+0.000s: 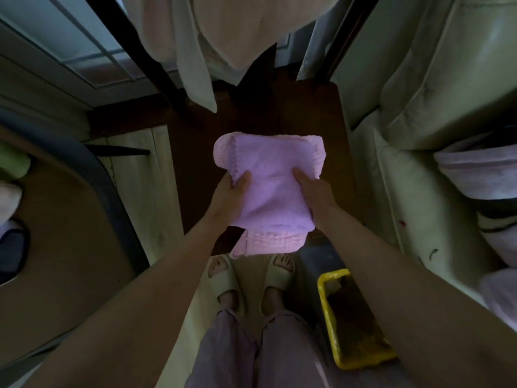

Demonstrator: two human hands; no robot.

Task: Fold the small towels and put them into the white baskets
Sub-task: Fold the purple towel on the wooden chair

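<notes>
A small pink towel (pixel 268 186) is held in the air in front of me, folded over on itself, with a lower layer hanging out beneath. My left hand (pixel 229 194) grips its left edge, thumb on top. My right hand (pixel 313 191) grips the right edge the same way. At the far right, on a pale sofa, lies more pale pink cloth (pixel 481 169), partly cut off by the frame. No white basket is plainly visible.
A round wooden table (pixel 64 247) with a dark rim fills the left, with small cloth items at its edge. A pale sofa (pixel 419 113) lines the right. Light garments (pixel 212 37) hang ahead. A yellow bin (pixel 355 317) stands by my slippered feet (pixel 251 278).
</notes>
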